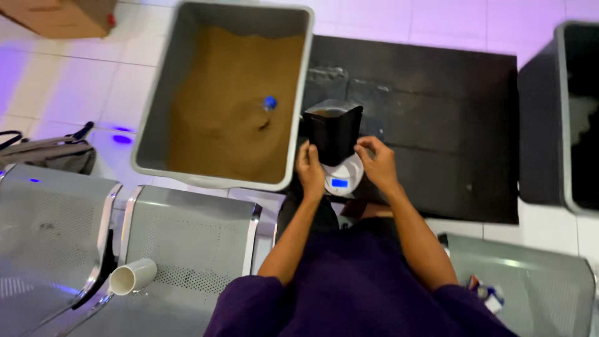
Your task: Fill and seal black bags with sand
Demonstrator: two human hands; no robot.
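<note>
A black square-sided pouch (332, 132), open at the top, stands on a small round white scale (342, 177) whose little blue-lit screen (339, 183) glows at its near edge, while a brown cardboard box (62, 17) sits on the floor at the far left corner.

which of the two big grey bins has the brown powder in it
The grey bin left of both hands, holding brown powder; the bin at the right edge looks dark inside.
</note>
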